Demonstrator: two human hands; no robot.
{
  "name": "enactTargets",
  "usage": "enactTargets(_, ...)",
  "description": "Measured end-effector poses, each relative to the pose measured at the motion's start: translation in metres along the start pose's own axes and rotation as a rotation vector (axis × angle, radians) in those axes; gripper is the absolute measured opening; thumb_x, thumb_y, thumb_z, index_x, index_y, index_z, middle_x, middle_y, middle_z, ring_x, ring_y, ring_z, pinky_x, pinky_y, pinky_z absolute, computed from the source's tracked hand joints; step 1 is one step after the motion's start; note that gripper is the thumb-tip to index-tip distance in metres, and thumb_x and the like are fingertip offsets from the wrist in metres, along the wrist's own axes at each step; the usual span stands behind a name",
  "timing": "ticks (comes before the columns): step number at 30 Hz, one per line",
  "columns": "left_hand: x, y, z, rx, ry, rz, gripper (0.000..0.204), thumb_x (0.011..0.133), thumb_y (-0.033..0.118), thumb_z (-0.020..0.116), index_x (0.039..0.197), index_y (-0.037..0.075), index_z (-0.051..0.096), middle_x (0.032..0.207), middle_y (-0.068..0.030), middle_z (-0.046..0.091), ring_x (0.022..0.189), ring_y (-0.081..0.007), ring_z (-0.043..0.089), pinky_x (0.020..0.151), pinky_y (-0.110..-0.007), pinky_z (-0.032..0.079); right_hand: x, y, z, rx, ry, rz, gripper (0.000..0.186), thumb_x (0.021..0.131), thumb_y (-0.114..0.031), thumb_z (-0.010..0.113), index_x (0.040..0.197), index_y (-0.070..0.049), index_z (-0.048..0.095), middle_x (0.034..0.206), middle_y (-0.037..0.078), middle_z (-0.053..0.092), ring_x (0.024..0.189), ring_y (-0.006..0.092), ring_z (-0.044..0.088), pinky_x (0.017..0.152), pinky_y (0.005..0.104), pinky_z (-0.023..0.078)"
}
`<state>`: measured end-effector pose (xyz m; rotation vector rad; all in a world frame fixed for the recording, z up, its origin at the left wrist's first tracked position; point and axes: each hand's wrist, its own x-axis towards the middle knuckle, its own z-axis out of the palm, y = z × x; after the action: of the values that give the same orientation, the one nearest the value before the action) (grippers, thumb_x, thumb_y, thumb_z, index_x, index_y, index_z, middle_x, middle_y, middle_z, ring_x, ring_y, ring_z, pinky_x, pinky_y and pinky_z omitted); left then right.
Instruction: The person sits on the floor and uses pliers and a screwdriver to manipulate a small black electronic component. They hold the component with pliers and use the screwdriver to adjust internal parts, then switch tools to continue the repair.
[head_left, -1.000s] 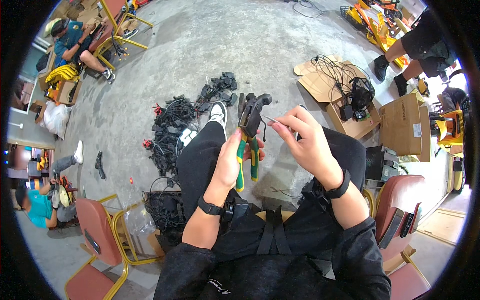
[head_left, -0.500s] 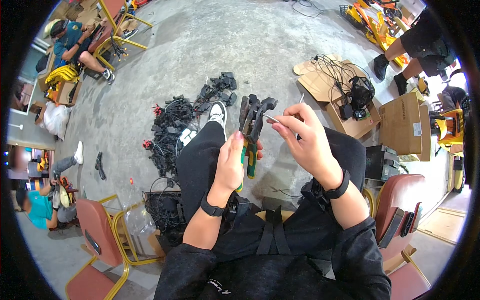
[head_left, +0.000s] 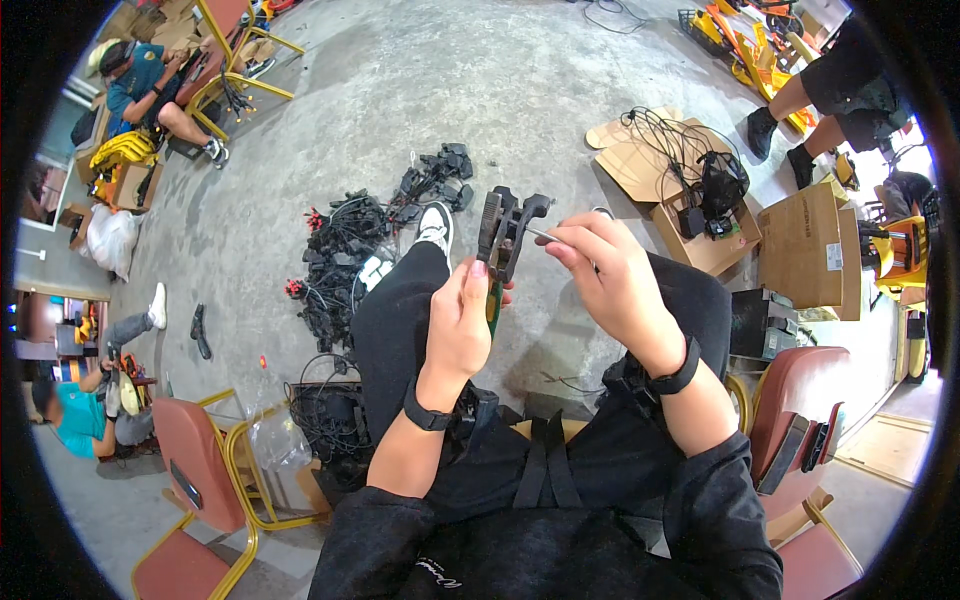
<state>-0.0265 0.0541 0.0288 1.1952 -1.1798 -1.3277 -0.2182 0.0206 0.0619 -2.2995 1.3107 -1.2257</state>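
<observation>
Green-handled crimping pliers (head_left: 503, 240) upright, head away.

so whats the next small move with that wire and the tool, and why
Probably ease the wire a little further into the head of the tool, then squeeze. The right hand pinches the wire with its tip right at the head, while the left hand grips the handles.

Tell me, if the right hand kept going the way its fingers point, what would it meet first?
Probably the dark metal head of the green-handled crimping tool that the left hand holds up; the right hand already points a thin wire end at it. Depth is unclear.
</observation>
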Motion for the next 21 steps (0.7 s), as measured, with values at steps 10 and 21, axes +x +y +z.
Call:
enactTargets(10,0.001,0.002,0.003,-0.073,0.050,-0.044,0.041,0.105,0.033,0.038,0.101,-0.001,0.059,0.085,-0.0069,0.064,0.073,-0.0116,0.060,0.068,-0.026,0.048,0.004,-0.016,-0.007,0.948,-0.299,0.703,0.028,0.102,-0.023,0.050,0.106,-0.001,0.065,0.073,0.002,0.063,0.065,0.0124,0.060,0.061,0.0259,0.047)
enactTargets(21,0.000,0.002,0.003,-0.112,0.011,-0.009,0.041,0.104,0.035,0.039,0.100,0.000,0.059,0.086,-0.0073,0.064,0.073,-0.0114,0.060,0.068,-0.025,0.048,0.001,-0.012,0.000,0.254,-0.058,0.188,0.016,0.091,-0.012,0.063,0.103,-0.002,0.066,0.093,0.013,0.057,0.084,0.0273,0.058,0.073,0.0339,0.047)
